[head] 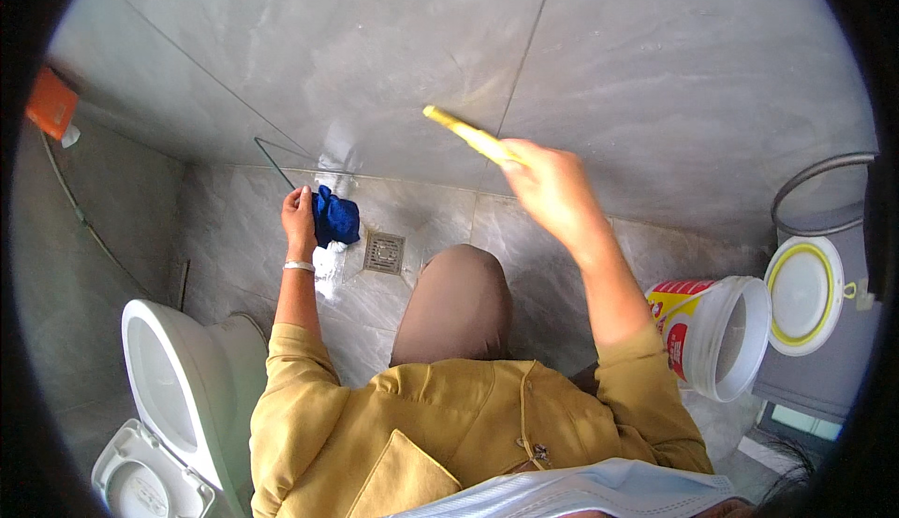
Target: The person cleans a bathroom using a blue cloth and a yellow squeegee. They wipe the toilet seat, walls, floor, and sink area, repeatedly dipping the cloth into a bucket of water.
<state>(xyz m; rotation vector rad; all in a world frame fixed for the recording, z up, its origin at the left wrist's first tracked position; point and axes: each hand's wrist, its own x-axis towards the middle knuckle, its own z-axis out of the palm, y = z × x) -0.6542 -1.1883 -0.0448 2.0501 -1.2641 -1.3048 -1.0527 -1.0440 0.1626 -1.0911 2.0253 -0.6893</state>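
Note:
My left hand is low at the left, by the foot of the grey tiled wall, with its fingers closed on a blue cloth. A thin dark bent rod or wire runs up from the fingertips; what it belongs to cannot be told. Right of the cloth, a square metal floor drain lies in the grey tile floor. My right hand is raised in front of the wall, gripping a narrow yellow tool. The tool looks slightly blurred, and whether it touches the wall cannot be told.
A white toilet stands at the lower left. On the left wall is an orange box with a hose or cord below. At the right are a white plastic bucket, a round yellow-rimmed white lid or basin and a grey hose loop.

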